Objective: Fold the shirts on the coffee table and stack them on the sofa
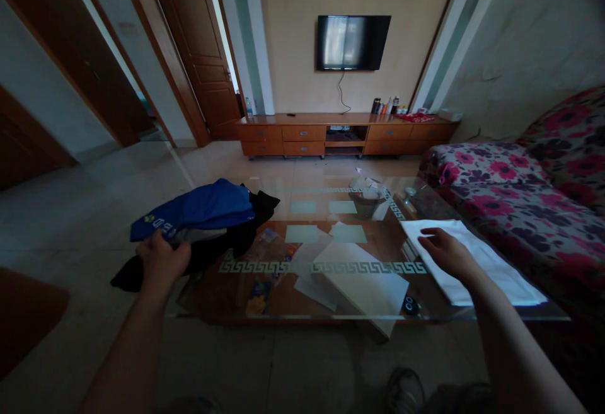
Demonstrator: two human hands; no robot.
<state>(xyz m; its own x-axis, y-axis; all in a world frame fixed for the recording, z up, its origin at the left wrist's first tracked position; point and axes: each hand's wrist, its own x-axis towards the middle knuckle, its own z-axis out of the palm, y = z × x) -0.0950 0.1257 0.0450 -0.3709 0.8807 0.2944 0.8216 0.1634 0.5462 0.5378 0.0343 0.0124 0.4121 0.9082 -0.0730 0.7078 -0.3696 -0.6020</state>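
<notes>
My left hand [163, 259] is at the near left corner of a folded blue garment [208, 206] with light lettering. Its fingers and thumb close on the garment's edge. Under the blue one lies a black garment [212, 259], spread past it on both sides, and a strip of grey cloth shows between them. Both are at the left end of the glass table [274, 307]. Over on the right, my right hand [447, 253] is above a flat white folded cloth [482, 269], fingers extended and holding nothing. Whether its fingertips touch the cloth cannot be told.
Beneath the glass are a white box-like panel [366, 278], papers and a dark object with two rings [410, 304]. A bin [371, 193] shows behind the glass. A flowered sofa [501, 168] stands right; a low wooden cabinet [302, 133] runs along the far wall.
</notes>
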